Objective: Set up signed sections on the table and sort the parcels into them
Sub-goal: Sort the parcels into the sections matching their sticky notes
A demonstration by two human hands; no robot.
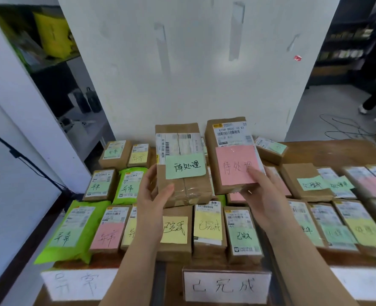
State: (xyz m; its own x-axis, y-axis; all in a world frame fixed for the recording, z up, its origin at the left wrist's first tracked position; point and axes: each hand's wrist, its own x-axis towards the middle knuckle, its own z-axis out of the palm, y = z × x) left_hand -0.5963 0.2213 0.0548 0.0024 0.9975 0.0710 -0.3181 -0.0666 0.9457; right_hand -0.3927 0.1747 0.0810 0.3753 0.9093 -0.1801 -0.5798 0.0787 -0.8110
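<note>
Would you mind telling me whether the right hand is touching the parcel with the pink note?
Touching. The head view shows the right hand gripping the pink-note parcel, thumb pressed on the note's lower right corner.

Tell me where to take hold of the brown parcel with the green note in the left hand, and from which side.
Take the brown parcel with the green note at its lower left edge, coming from the left, as the left hand does now: thumb on the front face below the note, fingers behind. It is tilted up and slim, and its right side crowds the pink-noted parcel, so a left-side grip looks easiest.
</note>
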